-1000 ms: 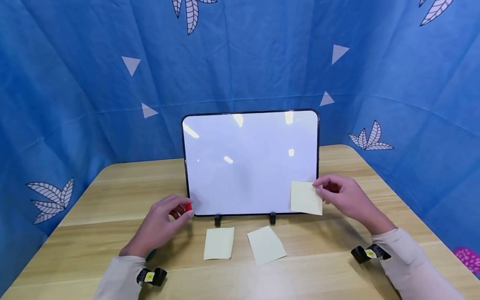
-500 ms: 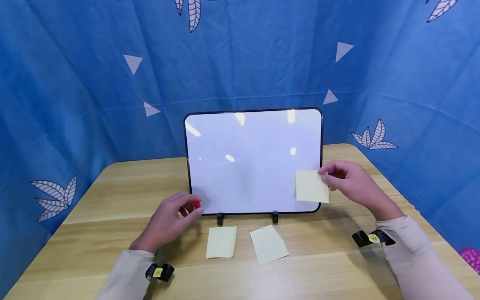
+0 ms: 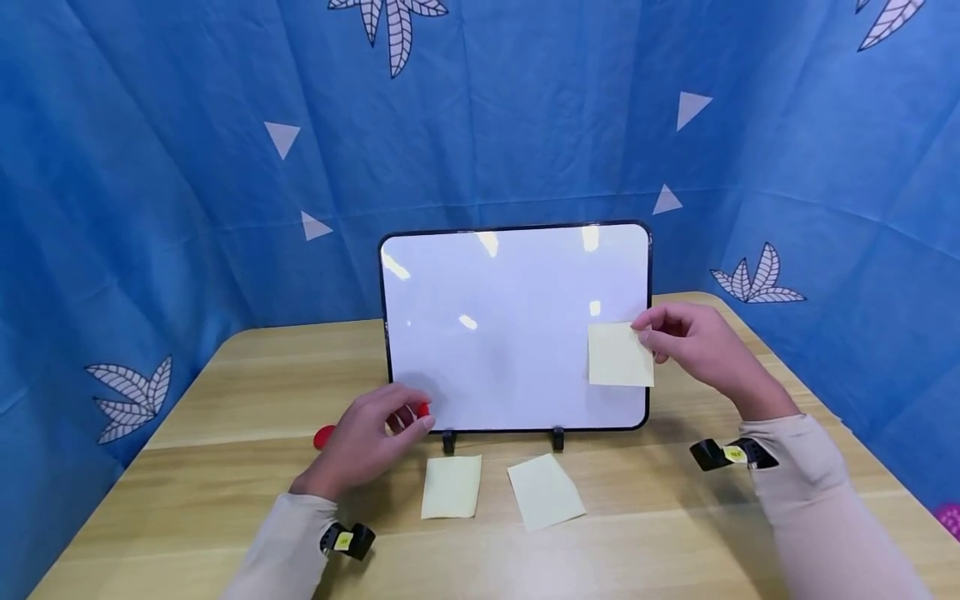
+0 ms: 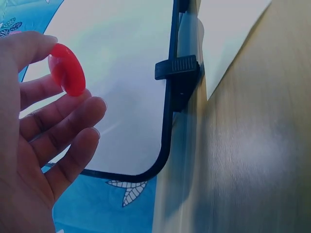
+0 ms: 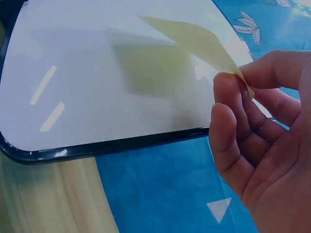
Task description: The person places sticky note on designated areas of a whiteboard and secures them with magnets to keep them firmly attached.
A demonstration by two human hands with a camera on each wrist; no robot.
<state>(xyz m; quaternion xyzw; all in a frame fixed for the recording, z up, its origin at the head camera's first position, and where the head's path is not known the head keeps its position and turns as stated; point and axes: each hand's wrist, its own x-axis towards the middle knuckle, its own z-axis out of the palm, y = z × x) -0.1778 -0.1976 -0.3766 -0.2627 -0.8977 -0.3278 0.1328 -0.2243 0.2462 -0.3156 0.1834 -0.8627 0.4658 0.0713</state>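
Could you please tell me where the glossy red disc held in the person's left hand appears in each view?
Head: the glossy red disc is left of and below centre, at the fingertips of the person's left hand, near the lower left corner of the rectangular, black-framed whiteboard.
Left wrist: upper left, at the fingertips, in front of the whiteboard.
Right wrist: it is not in this picture.
Shared landmark: the whiteboard, visible in all three views.

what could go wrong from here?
1. The pale yellow sticky note might go on crooked: the right hand pinches it only near one edge, and it's curving.
2. The whiteboard could tip or slide if pressed hard; it's on small black feet.
3. The red disc may slip from the left hand's fingertip hold.
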